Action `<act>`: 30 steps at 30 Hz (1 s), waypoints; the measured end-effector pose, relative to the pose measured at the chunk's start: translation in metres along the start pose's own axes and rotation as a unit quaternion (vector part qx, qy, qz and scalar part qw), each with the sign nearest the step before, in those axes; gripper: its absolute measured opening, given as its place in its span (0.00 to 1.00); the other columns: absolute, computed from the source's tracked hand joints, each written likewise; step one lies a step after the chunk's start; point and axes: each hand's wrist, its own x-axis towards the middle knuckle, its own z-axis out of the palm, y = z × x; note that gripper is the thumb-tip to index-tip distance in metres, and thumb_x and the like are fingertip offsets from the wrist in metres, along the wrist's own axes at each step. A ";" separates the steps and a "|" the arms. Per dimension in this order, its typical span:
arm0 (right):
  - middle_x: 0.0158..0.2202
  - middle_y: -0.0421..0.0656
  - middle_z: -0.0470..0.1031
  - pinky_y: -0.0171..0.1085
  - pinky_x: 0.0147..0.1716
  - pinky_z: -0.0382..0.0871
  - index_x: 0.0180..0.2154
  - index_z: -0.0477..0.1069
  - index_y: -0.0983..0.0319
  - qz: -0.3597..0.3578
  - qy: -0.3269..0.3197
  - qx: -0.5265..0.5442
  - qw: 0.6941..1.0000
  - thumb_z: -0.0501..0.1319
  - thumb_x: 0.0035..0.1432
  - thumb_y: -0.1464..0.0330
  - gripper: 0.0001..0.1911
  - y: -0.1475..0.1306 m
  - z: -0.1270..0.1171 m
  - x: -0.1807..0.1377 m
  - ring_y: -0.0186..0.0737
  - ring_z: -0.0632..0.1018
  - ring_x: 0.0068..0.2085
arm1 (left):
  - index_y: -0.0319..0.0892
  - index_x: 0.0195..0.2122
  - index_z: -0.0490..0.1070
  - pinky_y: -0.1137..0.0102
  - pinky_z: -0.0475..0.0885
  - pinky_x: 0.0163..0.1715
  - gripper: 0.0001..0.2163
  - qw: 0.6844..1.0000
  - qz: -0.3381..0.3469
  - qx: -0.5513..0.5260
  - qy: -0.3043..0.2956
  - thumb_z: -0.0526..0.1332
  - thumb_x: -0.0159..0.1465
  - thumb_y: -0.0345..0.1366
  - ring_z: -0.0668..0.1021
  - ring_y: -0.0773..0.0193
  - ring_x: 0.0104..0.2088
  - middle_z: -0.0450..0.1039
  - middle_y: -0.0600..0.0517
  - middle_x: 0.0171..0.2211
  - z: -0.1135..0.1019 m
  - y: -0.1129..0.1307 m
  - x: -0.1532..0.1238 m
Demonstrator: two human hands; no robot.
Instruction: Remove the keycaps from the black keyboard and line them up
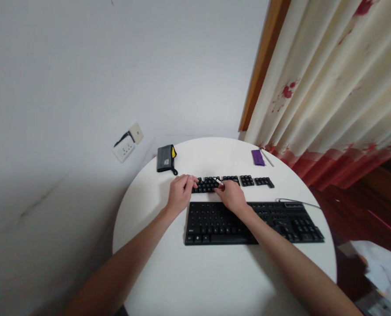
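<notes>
My left hand rests at the left end of a row of loose black keycaps. Its fingers are bent and pressed together at the nearest caps; what they pinch, if anything, is hidden. In the closed fingers of my right hand is a short, thin white-and-silver stick-like tool, its tip pointing left over the keycaps. The tool's exact kind is too small to tell. Below both hands lies a black keyboard, partly covered by my right forearm. Its upper left part looks stripped of caps, while keys show along its bottom edge.
More keycap groups continue to the right on the round white table. A dark grey pouch stands at the back left. At the back right lie a purple cloth and a thin stick. A cable trails off the right edge.
</notes>
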 end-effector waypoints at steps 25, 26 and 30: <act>0.30 0.40 0.78 0.35 0.36 0.67 0.33 0.76 0.61 -0.223 -0.174 0.208 0.936 0.55 0.67 0.64 0.14 0.068 -0.068 -0.055 0.37 0.75 0.32 | 0.45 0.37 0.77 0.71 0.69 0.36 0.13 0.917 0.108 -0.016 -0.383 0.53 0.72 0.37 0.78 0.65 0.31 0.77 0.54 0.29 0.031 0.032 -0.024; 0.31 0.40 0.78 0.35 0.36 0.67 0.34 0.76 0.61 -0.228 -0.193 0.206 0.932 0.55 0.67 0.64 0.14 0.069 -0.068 -0.055 0.37 0.75 0.32 | 0.44 0.37 0.77 0.71 0.69 0.36 0.13 0.916 0.106 -0.015 -0.387 0.52 0.72 0.37 0.77 0.65 0.31 0.77 0.54 0.28 0.031 0.032 -0.023; 0.34 0.42 0.80 0.34 0.37 0.67 0.37 0.77 0.62 -0.246 -0.238 0.192 0.920 0.56 0.67 0.62 0.14 0.071 -0.069 -0.059 0.38 0.76 0.34 | 0.42 0.38 0.76 0.72 0.68 0.37 0.15 0.909 0.102 -0.008 -0.403 0.51 0.73 0.38 0.77 0.66 0.31 0.75 0.54 0.27 0.032 0.032 -0.023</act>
